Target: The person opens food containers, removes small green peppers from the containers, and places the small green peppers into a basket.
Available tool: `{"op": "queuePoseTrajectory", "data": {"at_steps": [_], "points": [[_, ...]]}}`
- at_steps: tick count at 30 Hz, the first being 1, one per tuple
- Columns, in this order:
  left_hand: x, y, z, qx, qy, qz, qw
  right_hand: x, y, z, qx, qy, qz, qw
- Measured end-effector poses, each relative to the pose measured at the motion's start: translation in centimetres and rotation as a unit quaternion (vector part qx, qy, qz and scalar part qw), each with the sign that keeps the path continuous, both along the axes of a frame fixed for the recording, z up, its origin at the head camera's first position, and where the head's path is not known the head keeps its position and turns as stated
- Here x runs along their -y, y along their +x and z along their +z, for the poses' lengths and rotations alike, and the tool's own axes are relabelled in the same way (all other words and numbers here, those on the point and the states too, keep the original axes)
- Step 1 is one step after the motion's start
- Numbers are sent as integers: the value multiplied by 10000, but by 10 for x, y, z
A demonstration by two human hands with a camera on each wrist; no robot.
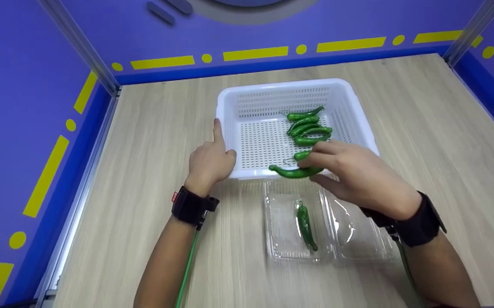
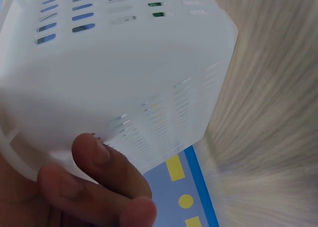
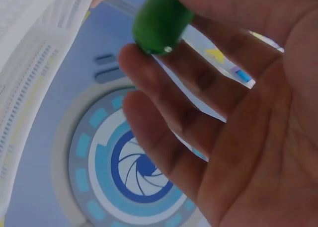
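In the head view my right hand (image 1: pixel 349 175) pinches a green chili pepper (image 1: pixel 296 172) between thumb and fingers, above the front rim of a white perforated basket (image 1: pixel 251 173). The right wrist view shows the blunt end of that pepper (image 3: pixel 161 23) under the thumb. Several more green peppers (image 1: pixel 304 128) lie in the basket's right half. My left hand (image 1: pixel 212 160) holds the basket's left rim near the front corner, index finger stretched along it and thumb over the edge. From the left wrist, its other fingers (image 2: pixel 114 167) are curled below the rim, outside the wall.
In front of the basket a clear plastic clamshell box (image 1: pixel 279 239) lies open, its lid half (image 1: pixel 358 239) to the right. One green pepper (image 1: pixel 305 224) lies in its left half. A purple wall (image 1: pixel 255 38) stands behind the wooden table (image 1: pixel 144 171).
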State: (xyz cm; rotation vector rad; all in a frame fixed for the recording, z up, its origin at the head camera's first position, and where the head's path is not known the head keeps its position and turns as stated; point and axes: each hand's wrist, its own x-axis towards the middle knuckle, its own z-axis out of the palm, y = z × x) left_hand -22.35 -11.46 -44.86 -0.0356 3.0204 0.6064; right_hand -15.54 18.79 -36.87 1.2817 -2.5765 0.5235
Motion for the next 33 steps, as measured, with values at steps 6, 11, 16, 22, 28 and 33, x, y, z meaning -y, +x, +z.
{"op": "queuePoseTrajectory", "data": {"at_steps": [6,11,16,22,28,33], "points": [[0,0,0,-46,21,30,10000,-8,-10,1,-389,-385,-396,9977],[1,-1,1,-51,23,21,10000,-14,-20,-1,-472,-633,-719,9943],[1,-1,1,-12,-5,-27,10000,-20,-35,-8,-421,-756,-1075,9904],[0,0,0,-9,-54,-77,10000,-26,-46,-16,-302,-599,-1305,9892],[0,-1,0,1,-78,-41,10000,-27,-50,-19,-239,-637,-1340,9886],[0,-1,1,41,-79,-46,9999,-26,-53,-21,-301,-745,-1363,9874]]}}
